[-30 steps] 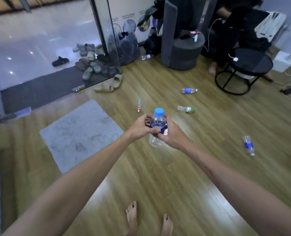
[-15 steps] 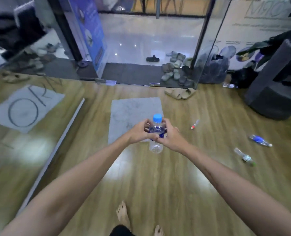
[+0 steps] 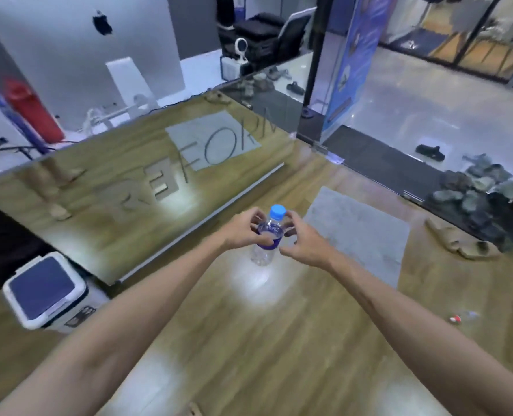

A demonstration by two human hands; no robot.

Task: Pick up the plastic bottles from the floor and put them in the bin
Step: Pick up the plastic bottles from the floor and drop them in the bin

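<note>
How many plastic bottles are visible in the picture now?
2. One bottle with a blue cap is held upright between the left hand and right hand. A second bottle lies on the floor at right, blurred. Others may be out of view.

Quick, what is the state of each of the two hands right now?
Left hand: closed on the plastic bottle, gripping its labelled middle.
Right hand: fingers curled beside the bottle; whether it grips cannot be told.
</note>
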